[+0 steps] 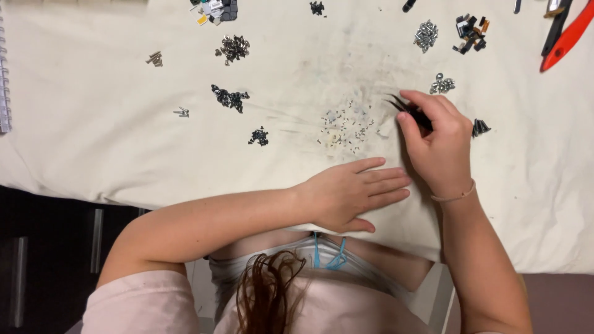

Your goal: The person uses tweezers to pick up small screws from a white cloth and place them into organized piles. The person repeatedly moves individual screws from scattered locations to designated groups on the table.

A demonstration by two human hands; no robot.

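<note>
My right hand (436,139) grips black tweezers (402,106), tips pointing left toward a scatter of tiny screws (346,127) on the stained white cloth (124,142). My left hand (356,192) lies flat on the cloth near its front edge, fingers extended to the right, holding nothing. It rests just below the tiny screws and beside my right wrist.
Small sorted piles of screws and parts dot the cloth: dark piles (230,97), (259,137), silver piles (426,34), (442,83), (233,47). Red-handled pliers (566,37) lie at the top right. A spiral notebook edge (4,80) sits at the far left.
</note>
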